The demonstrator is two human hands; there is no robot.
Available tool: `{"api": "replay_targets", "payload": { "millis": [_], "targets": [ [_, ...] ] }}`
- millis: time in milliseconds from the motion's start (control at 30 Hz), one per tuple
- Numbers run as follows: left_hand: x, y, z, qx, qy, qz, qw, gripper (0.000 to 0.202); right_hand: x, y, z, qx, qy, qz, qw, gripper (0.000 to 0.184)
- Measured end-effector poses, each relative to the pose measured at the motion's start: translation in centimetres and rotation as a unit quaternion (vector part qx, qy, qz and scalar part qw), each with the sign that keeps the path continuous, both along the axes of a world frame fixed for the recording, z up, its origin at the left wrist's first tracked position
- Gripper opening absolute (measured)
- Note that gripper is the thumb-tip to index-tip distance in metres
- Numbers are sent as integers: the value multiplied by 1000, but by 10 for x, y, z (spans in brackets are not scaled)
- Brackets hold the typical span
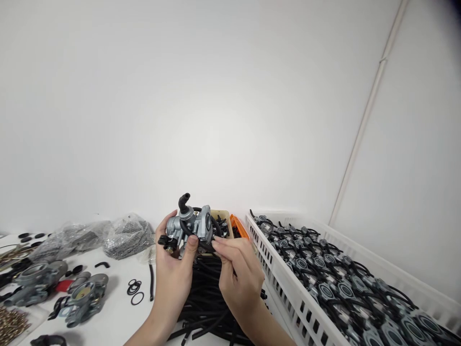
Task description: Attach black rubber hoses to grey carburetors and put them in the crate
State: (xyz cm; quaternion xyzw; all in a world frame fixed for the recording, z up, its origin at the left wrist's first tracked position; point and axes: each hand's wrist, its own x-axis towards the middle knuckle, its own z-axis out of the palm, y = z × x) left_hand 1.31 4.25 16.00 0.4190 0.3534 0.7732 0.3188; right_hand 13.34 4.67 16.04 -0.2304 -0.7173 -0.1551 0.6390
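A grey metal carburetor with a black rubber elbow on top is raised above the table in my left hand. The left fingers and thumb wrap around its body, and its round-holed flange faces right. A black rubber hose curves beside that flange. My right hand is closed, with thumb and forefinger pinched together at the hose's lower end; the fingertips partly hide that spot. Beneath both hands lies a heap of black rubber hoses.
A white crate with rows of carburetors stands at right. Behind the hands are a cream bin and an orange basket. To the left lie loose carburetors, O-rings, plastic bags and brass parts.
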Motion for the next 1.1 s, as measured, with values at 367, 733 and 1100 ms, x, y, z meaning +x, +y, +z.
{"api": "replay_targets", "payload": {
  "millis": [367, 733, 1100],
  "targets": [
    [0, 4, -1, -37, -1, -36, 999, 67, 8, 6, 7, -250, 73, 206, 943, 38],
    [1, 5, -1, -46, 30, -81, 995, 67, 5, 12, 6, -363, 182, 289, 867, 47],
    [-5, 9, 7, -154, -202, -219, 942, 37, 25, -4, 26, -414, 115, 273, 861, 37]
  ]
}}
